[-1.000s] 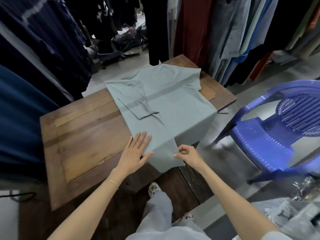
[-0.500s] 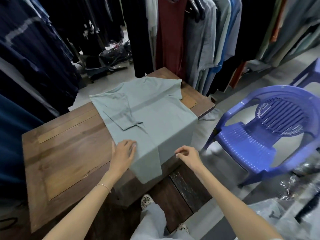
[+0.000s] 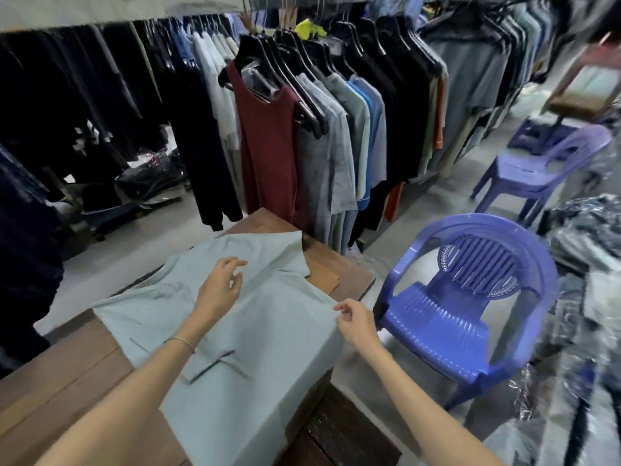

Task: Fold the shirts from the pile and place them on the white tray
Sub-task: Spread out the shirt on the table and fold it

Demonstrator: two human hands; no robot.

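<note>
On the table (image 3: 67,371), pale shirt (image 3: 268,331) beneath left hand (image 3: 220,287), beside right hand (image 3: 356,322).

even, soft indoor light with faint shadows and no glare. wide-angle bending curves the edges. motion blur smears the right side and the top; the centre stays fairly sharp.

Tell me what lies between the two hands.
Only fabric of the pale green shirt lies between the left hand and right hand, in the head view.
</note>
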